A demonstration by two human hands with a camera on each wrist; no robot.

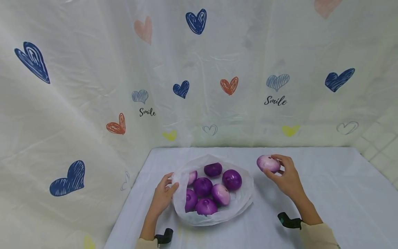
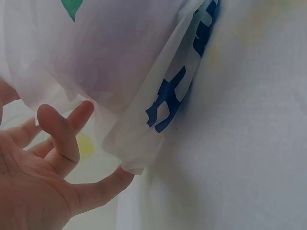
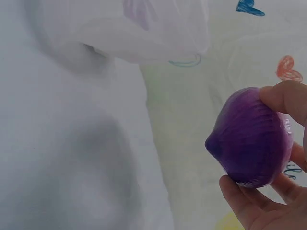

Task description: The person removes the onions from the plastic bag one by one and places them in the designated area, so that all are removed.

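A white plastic bag (image 1: pixel 214 221) sits on the table with its mouth spread wide, and several purple onions (image 1: pixel 203 187) show inside it. At the bag's left side, my left hand (image 1: pixel 163 194) holds the rim, thumb toward the mouth. The left wrist view has the left hand (image 2: pixel 43 177) against the bag's thin wall (image 2: pixel 120 86), which carries blue and green print. To the right of the bag, my right hand (image 1: pixel 287 178) grips one onion (image 1: pixel 268 163) above the table. In the right wrist view, this onion (image 3: pixel 252 139) has its pointed end facing away from the palm.
A white-covered table (image 1: pixel 339 193) extends to both sides of the bag. Behind it hangs a pale curtain (image 1: pixel 248 52) printed with hearts. A black wrist mount (image 1: pixel 289 220) sits on the right wrist and another mount (image 1: pixel 164 236) on the left.
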